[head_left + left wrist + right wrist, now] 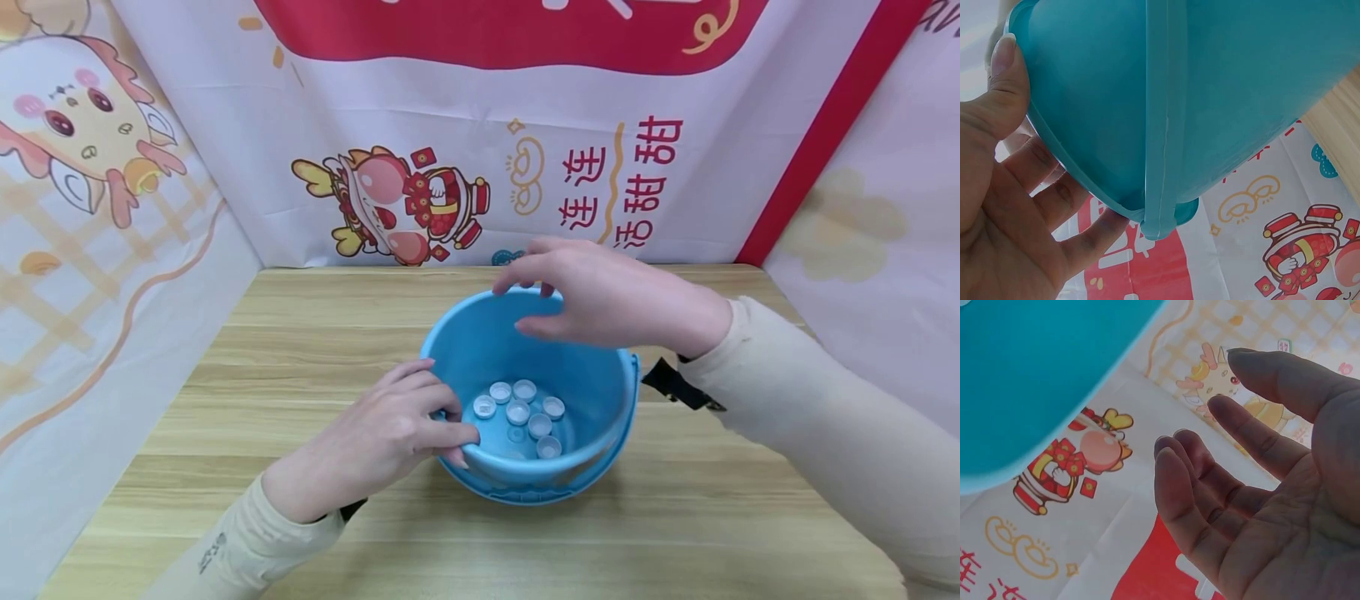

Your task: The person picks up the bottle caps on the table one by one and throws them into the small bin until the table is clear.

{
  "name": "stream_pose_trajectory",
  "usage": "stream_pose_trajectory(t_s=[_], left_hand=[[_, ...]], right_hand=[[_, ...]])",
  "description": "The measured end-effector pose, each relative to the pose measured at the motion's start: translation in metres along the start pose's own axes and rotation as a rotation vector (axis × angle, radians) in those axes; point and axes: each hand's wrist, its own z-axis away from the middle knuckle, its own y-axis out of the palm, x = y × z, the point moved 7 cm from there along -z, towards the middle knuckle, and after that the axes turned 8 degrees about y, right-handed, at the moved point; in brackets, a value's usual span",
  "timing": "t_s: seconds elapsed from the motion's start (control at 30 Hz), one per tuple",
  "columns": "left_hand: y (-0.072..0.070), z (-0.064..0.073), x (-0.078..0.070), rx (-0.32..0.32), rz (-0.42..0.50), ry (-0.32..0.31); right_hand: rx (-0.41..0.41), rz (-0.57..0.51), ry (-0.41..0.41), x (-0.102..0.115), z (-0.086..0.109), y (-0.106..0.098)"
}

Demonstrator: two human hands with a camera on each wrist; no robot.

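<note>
A light blue bucket (592,392) stands on the table with its handle (525,497) hanging down along the near side. On its floor lie several small white bottle caps (517,412), loosely grouped. My left hand (397,425) grips the bucket's rim at the near left; in the left wrist view the thumb and fingers (1007,75) are on opposite sides of the rim. Over the bucket's far right edge hovers my right hand (581,292), its fingers relaxed and apart. The right wrist view shows nothing between those fingers (1175,481), with the blue rim beside them.
The wood-grain table (300,358) extends around the bucket on every side. Behind it hangs a printed cloth (450,108) with red and cartoon designs, and more printed cloth (127,275) covers the left side.
</note>
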Motion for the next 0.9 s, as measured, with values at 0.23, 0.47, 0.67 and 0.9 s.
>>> stream_pose_trajectory(t_s=[0.23,0.47,0.67,0.9], left_hand=[[0.000,0.000,0.000,0.003,0.001,-0.004],[0.000,0.000,0.000,-0.007,-0.001,0.002],[0.000,-0.001,-0.001,-0.008,-0.008,0.010],[0.001,-0.001,0.000,-0.004,-0.006,-0.001]], right_hand=[[-0.029,-0.035,0.022,-0.023,0.006,-0.010],[-0.112,-0.022,0.092,-0.063,0.024,-0.025],[-0.124,-0.016,0.220,-0.113,0.047,-0.025],[-0.060,-0.011,0.349,-0.174,0.076,-0.005]])
